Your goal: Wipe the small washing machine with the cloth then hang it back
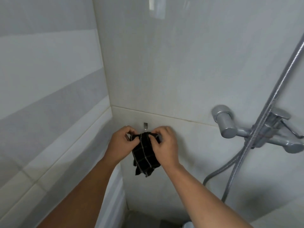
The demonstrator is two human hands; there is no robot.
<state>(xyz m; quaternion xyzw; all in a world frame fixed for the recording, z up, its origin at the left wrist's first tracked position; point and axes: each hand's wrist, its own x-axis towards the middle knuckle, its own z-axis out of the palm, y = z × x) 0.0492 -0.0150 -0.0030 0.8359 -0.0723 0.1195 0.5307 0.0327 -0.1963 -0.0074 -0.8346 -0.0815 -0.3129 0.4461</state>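
Note:
A black cloth (144, 155) with thin pale grid lines hangs against the tiled wall, just below a small metal wall hook (145, 125). My left hand (120, 143) pinches the cloth's top left corner. My right hand (165, 143) pinches its top right edge. Both hands hold the cloth's top stretched between them right under the hook. Whether the cloth is caught on the hook cannot be told. The small washing machine is not in view.
A chrome shower mixer tap (228, 124) juts from the wall at the right, with a metal shower hose (263, 116) running up and looping down beside it. The tiled corner lies to the left. A white fitting (156, 9) sits high on the wall.

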